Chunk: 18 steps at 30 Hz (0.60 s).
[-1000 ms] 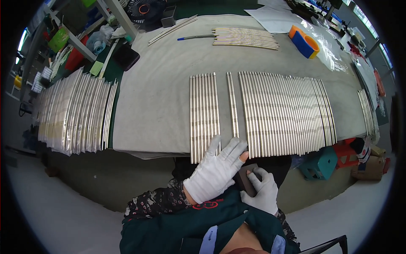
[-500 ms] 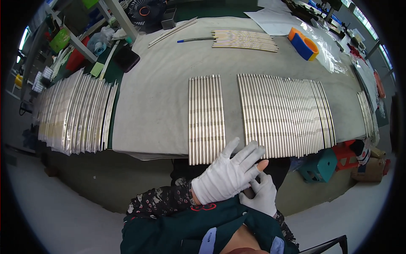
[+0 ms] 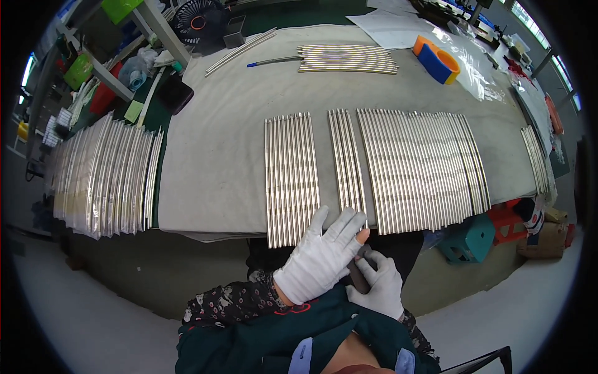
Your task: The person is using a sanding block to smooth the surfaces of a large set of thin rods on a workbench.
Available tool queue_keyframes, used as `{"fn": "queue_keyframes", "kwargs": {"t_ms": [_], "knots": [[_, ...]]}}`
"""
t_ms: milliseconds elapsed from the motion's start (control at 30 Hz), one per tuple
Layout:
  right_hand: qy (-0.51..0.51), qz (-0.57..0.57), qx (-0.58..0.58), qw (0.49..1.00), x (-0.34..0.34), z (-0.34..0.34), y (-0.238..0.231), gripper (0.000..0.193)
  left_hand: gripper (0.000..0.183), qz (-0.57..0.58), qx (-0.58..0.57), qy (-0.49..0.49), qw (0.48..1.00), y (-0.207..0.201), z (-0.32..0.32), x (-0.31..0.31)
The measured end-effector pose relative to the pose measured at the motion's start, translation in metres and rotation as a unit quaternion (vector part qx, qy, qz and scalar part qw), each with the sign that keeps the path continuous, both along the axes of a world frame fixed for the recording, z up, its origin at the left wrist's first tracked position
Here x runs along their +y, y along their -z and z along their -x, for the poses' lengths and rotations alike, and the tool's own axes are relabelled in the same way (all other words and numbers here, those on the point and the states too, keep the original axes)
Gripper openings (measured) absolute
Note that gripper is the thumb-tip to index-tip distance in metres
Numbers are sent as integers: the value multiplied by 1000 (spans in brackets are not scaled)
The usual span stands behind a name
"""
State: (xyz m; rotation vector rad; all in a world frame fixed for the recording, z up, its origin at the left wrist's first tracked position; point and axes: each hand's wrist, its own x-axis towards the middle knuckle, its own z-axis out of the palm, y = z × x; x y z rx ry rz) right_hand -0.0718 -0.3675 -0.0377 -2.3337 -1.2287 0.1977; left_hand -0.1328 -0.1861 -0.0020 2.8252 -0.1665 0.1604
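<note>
Both hands wear white gloves. My left hand (image 3: pixel 319 257) lies flat with its fingers stretched out over the near ends of a small group of silver metal rods (image 3: pixel 346 159); a bare fingertip shows through the glove. Left of that is a wider row of rods (image 3: pixel 289 181), and to the right spreads a large block of rods (image 3: pixel 423 171), all lying lengthwise side by side. My right hand (image 3: pixel 383 288) is below the table edge, its fingers curled around a dark grey object (image 3: pixel 359 274) whose kind is partly hidden by the hands.
Bagged rods (image 3: pixel 103 177) are stacked at the left. Farther back lie more rods (image 3: pixel 349 59), a pen (image 3: pixel 271 61), an orange and blue tape ring (image 3: pixel 438 60) and clear plastic film (image 3: pixel 483 81). A fan (image 3: pixel 198 23) stands behind. Below right is a teal stool (image 3: pixel 470 240).
A small group of rods has come apart from the right block and slid left, with my left hand at its near ends. The whole view has shifted slightly.
</note>
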Motion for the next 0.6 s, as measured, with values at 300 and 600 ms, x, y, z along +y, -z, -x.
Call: {"fn": "queue_keyframes", "kwargs": {"t_ms": [300,600], "knots": [[-4,5,8,1000,-1,0,2,58,84,-21,26,-26,999,-3,16,9],[6,10,26,1000,0,2,-2,59,92,-15,-24,-51,998,5,20,8]]}}
